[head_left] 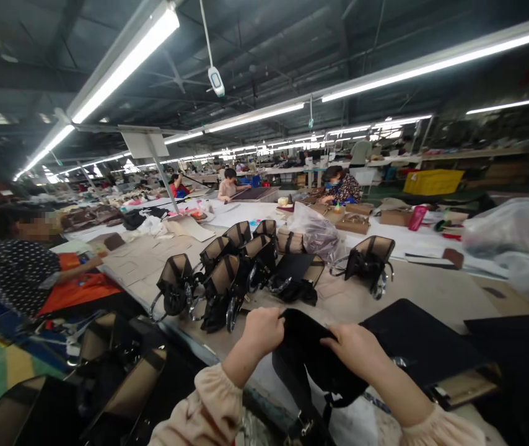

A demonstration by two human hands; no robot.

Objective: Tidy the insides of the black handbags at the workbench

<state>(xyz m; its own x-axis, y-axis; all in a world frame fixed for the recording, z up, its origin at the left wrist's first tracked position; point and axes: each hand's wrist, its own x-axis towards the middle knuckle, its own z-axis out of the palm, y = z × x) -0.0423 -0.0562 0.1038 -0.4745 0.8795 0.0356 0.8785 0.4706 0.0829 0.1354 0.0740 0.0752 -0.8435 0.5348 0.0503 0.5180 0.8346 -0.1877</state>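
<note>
Between my hands is a black handbag [308, 347], held up over the near edge of the table. My left hand [264, 331] grips its upper left edge with the fingers closed. On the right side, my right hand [352, 347] pinches the same black material, thumb on top. A dark strap with a metal buckle hangs below the bag. Just right of my right hand lies another black bag [422, 347] on its side, its tan inside partly showing. Beyond my hands stand several black bags with tan bases [222, 272] and plastic-wrapped handles.
More black bags [125, 384] are piled at lower left. One bag [369, 263] stands apart on the paper-covered table [459, 297]. Clear plastic bags [515, 229] lie at right. A co-worker in a dotted top [18, 266] sits at left; others work across the table.
</note>
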